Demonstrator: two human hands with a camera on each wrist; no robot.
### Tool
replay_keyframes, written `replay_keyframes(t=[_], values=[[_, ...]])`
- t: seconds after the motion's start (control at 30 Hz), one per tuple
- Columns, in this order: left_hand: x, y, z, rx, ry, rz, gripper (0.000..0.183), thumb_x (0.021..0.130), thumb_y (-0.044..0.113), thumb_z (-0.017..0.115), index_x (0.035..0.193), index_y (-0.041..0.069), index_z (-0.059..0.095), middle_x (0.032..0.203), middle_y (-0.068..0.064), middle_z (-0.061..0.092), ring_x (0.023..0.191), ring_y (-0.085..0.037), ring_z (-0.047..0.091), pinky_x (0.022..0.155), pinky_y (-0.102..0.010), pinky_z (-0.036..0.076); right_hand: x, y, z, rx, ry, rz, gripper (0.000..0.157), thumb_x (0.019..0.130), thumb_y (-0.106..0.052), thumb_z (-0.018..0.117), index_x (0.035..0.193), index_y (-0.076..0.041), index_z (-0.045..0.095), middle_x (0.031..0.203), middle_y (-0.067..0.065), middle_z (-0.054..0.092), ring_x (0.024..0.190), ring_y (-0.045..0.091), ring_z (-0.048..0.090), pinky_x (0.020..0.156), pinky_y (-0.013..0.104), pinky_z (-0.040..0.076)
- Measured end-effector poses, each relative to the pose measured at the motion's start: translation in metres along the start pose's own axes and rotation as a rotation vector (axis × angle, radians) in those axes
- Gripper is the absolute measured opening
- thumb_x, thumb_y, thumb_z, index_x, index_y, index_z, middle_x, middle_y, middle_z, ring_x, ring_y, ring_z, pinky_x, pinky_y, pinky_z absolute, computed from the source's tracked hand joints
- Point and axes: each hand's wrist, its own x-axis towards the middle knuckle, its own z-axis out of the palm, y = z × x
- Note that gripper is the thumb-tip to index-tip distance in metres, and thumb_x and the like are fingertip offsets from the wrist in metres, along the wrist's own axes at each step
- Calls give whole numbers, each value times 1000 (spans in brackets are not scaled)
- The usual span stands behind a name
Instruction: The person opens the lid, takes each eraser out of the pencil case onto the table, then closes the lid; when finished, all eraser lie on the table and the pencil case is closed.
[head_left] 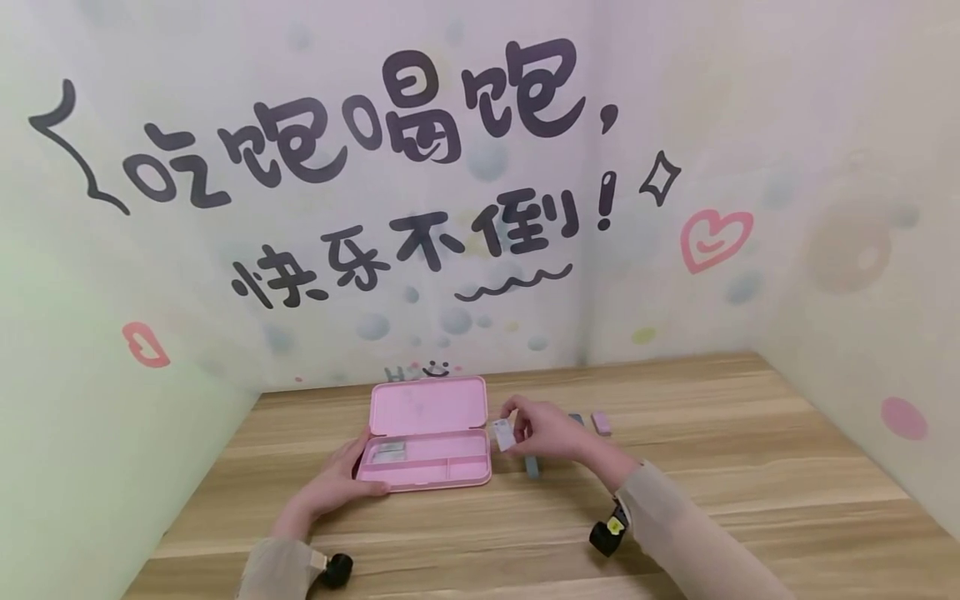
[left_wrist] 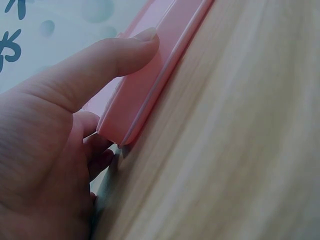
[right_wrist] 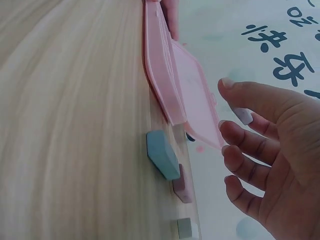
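A pink pencil case (head_left: 430, 406) lies on the wooden table with its lid raised towards the wall. My left hand (head_left: 339, 483) grips its left end, the thumb (left_wrist: 137, 52) on the front side and the other fingers round the end and partly hidden. Two pale erasers (head_left: 390, 452) lie in the left of the case's back compartment. Just right of the case, my right hand (head_left: 553, 431) pinches a small white eraser (head_left: 503, 434) above the table. Most of that eraser (right_wrist: 243, 115) is hidden behind the fingers in the right wrist view.
A blue-grey eraser (head_left: 532, 467) lies on the table below my right hand. Behind that hand are another blue-grey one (head_left: 576, 419) and a pink one (head_left: 602, 422). A printed wall sheet (head_left: 675, 317) rises along the table's back edge.
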Motion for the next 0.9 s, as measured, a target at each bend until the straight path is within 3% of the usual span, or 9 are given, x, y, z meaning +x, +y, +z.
replay_keyframes(t=[0.4, 0.9], values=[[1, -2, -1, 7, 8, 15, 111, 77, 39, 80, 154, 1, 10, 154, -30, 18, 139, -50, 16, 107, -66, 15, -19, 14, -10, -20, 61, 43, 42, 79, -20, 81, 110, -12, 54, 74, -5, 58, 66, 12, 52, 58, 26, 44], [-1, 1, 1, 13, -5, -13, 113, 77, 41, 80, 155, 4, 9, 154, -31, 15, 139, -50, 12, 107, -66, 14, -38, 34, -16, -38, 64, 65, 39, 77, -22, 82, 104, -9, 57, 75, -5, 58, 65, 10, 54, 59, 25, 46]])
